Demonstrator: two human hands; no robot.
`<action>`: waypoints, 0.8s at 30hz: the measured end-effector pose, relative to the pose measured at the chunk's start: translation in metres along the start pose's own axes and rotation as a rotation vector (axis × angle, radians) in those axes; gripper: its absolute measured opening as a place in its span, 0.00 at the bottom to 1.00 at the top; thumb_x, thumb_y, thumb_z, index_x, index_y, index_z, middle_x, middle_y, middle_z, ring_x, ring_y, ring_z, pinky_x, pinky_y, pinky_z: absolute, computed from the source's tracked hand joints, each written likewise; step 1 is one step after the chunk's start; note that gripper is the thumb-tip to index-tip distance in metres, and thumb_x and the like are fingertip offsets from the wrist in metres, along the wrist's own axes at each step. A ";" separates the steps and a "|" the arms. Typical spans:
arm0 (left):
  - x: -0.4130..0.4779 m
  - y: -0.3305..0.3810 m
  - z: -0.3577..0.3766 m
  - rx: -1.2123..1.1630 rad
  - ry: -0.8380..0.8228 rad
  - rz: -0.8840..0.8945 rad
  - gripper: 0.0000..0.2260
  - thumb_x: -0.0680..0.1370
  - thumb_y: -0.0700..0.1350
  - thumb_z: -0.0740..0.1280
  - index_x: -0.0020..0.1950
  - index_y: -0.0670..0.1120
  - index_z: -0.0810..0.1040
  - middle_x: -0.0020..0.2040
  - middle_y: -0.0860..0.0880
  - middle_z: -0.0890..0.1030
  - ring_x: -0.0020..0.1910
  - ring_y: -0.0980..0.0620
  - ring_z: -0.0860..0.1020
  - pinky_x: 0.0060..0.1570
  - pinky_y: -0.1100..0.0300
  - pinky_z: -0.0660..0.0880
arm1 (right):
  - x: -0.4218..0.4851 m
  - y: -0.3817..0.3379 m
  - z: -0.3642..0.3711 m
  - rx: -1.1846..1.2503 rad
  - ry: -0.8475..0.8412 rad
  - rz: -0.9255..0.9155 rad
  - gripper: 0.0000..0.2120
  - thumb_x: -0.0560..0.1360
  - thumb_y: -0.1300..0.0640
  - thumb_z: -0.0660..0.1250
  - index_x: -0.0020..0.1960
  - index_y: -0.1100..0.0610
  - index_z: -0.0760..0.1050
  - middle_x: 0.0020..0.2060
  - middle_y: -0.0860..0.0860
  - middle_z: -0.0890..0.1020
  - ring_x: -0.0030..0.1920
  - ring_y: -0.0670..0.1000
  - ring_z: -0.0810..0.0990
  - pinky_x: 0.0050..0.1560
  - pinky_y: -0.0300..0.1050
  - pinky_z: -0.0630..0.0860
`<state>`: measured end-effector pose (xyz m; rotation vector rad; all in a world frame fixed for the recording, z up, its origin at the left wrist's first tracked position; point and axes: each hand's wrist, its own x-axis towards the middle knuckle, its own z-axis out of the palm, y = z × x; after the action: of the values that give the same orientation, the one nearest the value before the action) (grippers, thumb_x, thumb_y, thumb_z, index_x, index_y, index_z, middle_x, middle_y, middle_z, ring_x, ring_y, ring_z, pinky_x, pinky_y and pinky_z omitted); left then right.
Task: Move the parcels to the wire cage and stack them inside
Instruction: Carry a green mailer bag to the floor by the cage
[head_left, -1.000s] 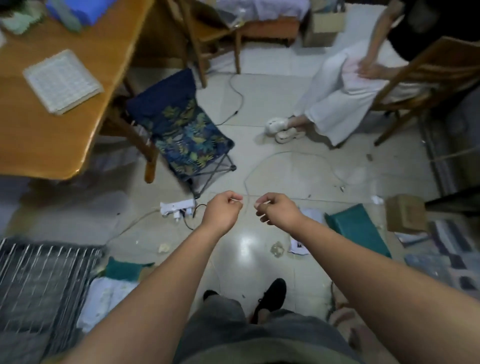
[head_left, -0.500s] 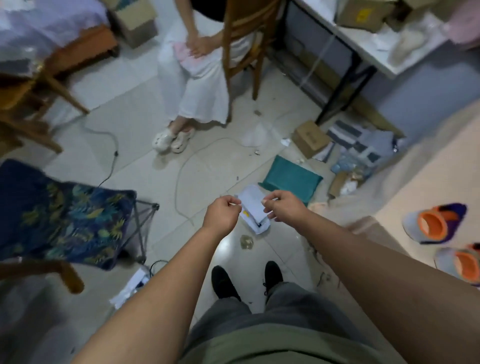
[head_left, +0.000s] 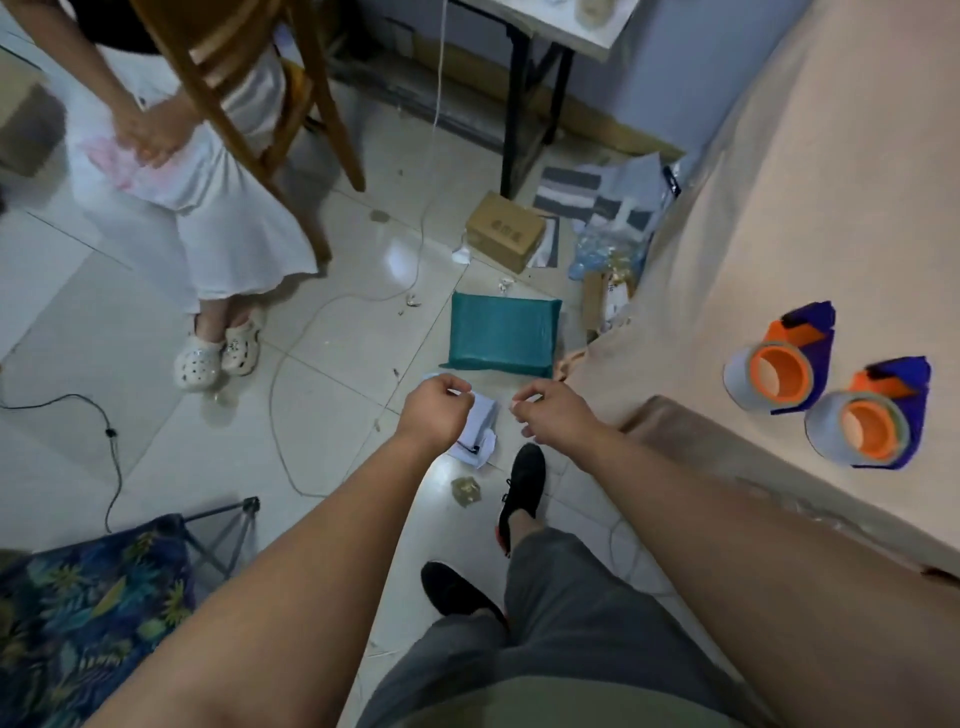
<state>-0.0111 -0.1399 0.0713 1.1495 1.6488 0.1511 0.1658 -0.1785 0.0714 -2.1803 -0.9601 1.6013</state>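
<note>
A teal parcel (head_left: 501, 335) lies flat on the tiled floor just ahead of my hands. Below my hands a white parcel (head_left: 480, 428) lies on the floor, partly hidden by them. Farther back, a small cardboard box (head_left: 504, 231) sits by the table leg. My left hand (head_left: 436, 410) and my right hand (head_left: 550, 413) hover side by side above the white parcel, fingers curled, with nothing visible in either. The wire cage is out of view.
A person sits on a wooden chair (head_left: 270, 104) at the upper left. A leaf-patterned folding stool (head_left: 88, 613) stands at the lower left. On the right, a beige-covered bed (head_left: 779, 234) carries two orange-cored tape rolls (head_left: 779, 374). Cables (head_left: 291, 384) trail across the floor.
The view has swung right, away from the wire cage and wooden table, toward the parcels beside the bed. My hands have kept the same curled pose in front of me.
</note>
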 end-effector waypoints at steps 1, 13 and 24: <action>0.012 0.006 0.004 -0.001 0.012 -0.010 0.08 0.81 0.43 0.65 0.58 0.49 0.82 0.54 0.46 0.84 0.52 0.44 0.84 0.54 0.53 0.79 | 0.012 0.000 -0.004 0.016 -0.004 0.016 0.05 0.79 0.53 0.70 0.54 0.53 0.78 0.43 0.51 0.83 0.46 0.56 0.86 0.53 0.51 0.82; 0.186 0.024 0.039 0.049 0.020 -0.105 0.19 0.81 0.46 0.68 0.72 0.47 0.75 0.60 0.48 0.81 0.48 0.52 0.78 0.46 0.61 0.71 | 0.201 0.013 -0.022 0.112 0.006 0.162 0.28 0.79 0.54 0.70 0.77 0.53 0.67 0.55 0.55 0.77 0.54 0.54 0.77 0.62 0.56 0.77; 0.457 -0.104 0.119 0.212 0.006 -0.079 0.28 0.79 0.48 0.71 0.77 0.41 0.69 0.71 0.39 0.77 0.68 0.38 0.77 0.55 0.58 0.69 | 0.479 0.122 0.044 0.052 0.113 0.180 0.37 0.78 0.50 0.73 0.82 0.54 0.60 0.76 0.57 0.71 0.74 0.58 0.72 0.73 0.50 0.71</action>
<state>0.0372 0.0907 -0.3515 1.2396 1.7438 -0.0724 0.2490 0.0343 -0.3687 -2.3498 -0.7000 1.5397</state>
